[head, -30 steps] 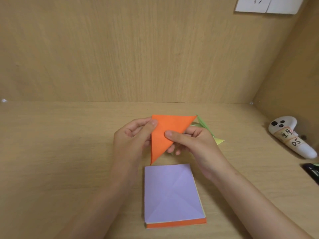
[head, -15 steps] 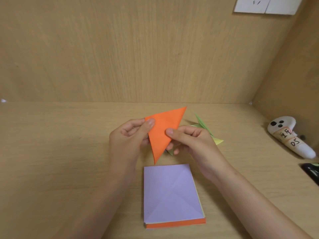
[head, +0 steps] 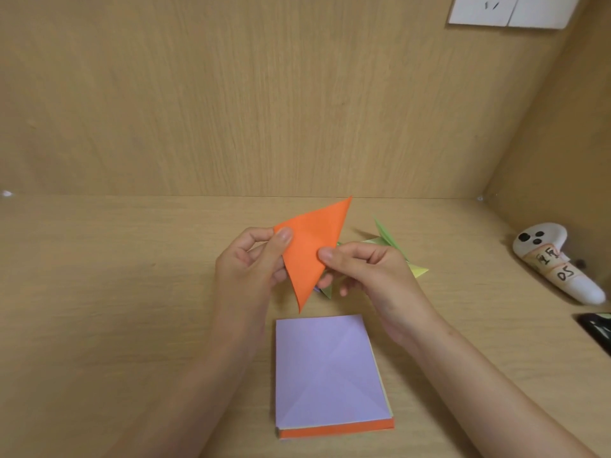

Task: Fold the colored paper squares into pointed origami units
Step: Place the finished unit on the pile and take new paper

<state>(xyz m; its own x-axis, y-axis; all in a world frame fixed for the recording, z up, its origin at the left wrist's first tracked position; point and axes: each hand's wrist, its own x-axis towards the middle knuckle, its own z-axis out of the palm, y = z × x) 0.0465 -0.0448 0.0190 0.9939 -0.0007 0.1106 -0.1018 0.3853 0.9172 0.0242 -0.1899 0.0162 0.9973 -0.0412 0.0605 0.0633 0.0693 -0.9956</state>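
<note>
An orange paper folded into a triangle [head: 312, 249] is held in the air above the wooden desk, one tip up and to the right, one tip pointing down. My left hand [head: 249, 264] pinches its left corner with the thumb on top. My right hand [head: 367, 269] pinches its right edge near the middle. Below them a stack of paper squares [head: 327, 375] lies on the desk, a creased lilac sheet on top and orange sheets showing at the near edge. Folded green and yellow pointed units [head: 393, 246] lie behind my right hand, partly hidden.
A white controller [head: 555, 259] with a handwritten label lies at the right by the side wall. A black object [head: 596, 328] pokes in at the right edge. A wooden back wall rises behind the desk, with a white socket plate [head: 509, 9] at the top right.
The orange triangle has been turned counter-clockwise in both hands: its top edge was level, and now its right tip points up and right. The hands kept their grip.
</note>
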